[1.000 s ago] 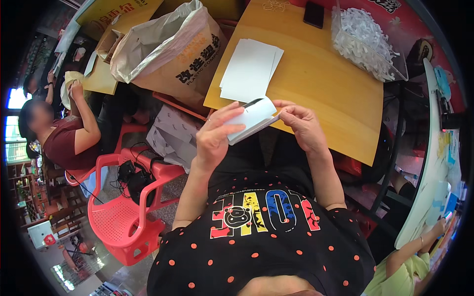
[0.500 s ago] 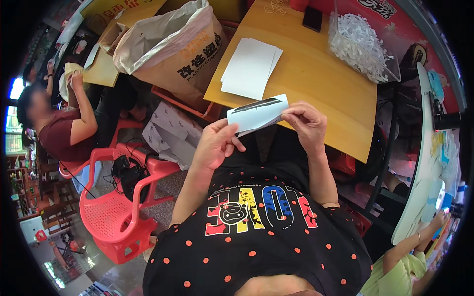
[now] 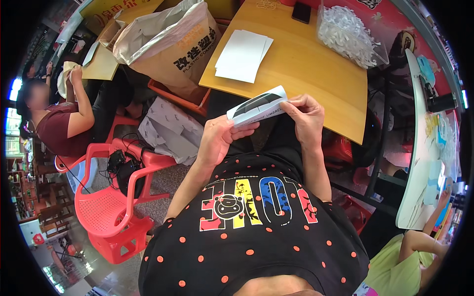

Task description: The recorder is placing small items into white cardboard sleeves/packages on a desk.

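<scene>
Between my two hands, above my lap, is a white printed paper sleeve (image 3: 257, 106) with a black umbrella picture on its upper face. It is bent into a curved, tube-like shape. My left hand (image 3: 217, 139) grips its left end, fingers curled underneath. At the other end, my right hand (image 3: 307, 117) pinches the edge between thumb and fingers. Just beyond lies a small stack of white sheets (image 3: 243, 55) on the yellow wooden table (image 3: 291, 64), apart from both hands.
A clear bin (image 3: 384, 60) of white curled strips (image 3: 345, 34) and a black phone (image 3: 301, 13) sit on the table. Left are a large woven sack (image 3: 163, 42), a red plastic chair (image 3: 106, 197) and a seated person (image 3: 69, 121). Another person (image 3: 395, 264) is at the right by a white table (image 3: 412, 182).
The sleeve has rolled toward me and bulged rounder, so printing on its near side now shows. My left fingers have moved under it. The view has shifted slightly.
</scene>
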Demonstrator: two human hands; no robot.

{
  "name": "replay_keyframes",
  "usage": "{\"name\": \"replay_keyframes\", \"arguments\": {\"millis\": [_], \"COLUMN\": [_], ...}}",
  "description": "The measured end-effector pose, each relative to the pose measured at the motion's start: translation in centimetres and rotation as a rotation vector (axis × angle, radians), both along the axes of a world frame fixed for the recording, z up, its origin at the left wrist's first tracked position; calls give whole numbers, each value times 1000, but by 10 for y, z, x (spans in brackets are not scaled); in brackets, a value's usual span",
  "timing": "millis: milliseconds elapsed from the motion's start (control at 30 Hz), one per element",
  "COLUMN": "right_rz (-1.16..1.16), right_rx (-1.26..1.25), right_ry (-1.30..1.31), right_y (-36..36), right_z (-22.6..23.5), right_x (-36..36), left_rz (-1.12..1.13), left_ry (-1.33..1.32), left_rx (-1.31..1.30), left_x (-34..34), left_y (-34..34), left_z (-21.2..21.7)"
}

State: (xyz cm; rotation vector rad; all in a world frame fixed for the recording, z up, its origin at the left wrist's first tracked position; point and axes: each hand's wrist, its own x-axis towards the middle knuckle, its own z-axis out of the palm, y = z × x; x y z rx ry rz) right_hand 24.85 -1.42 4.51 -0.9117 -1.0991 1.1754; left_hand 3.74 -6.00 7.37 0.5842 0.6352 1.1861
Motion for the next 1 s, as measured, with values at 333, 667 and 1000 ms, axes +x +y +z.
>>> {"name": "replay_keyframes", "arguments": {"millis": [333,667,1000], "right_rz": [124,217,203], "right_rx": [-117,-170,-353], "right_ry": [117,155,125], "right_y": [-18,-7,25], "right_z": [9,-9,-19], "right_x": [-12,-9,-5], "left_rz": [160,92,45], "left_ry": [389,299,184], "left_rx": [117,16,-77], "left_x": [-1,-10,-7], "left_y": [-22,-16,21], "left_z": [-14,-26,-42]}}
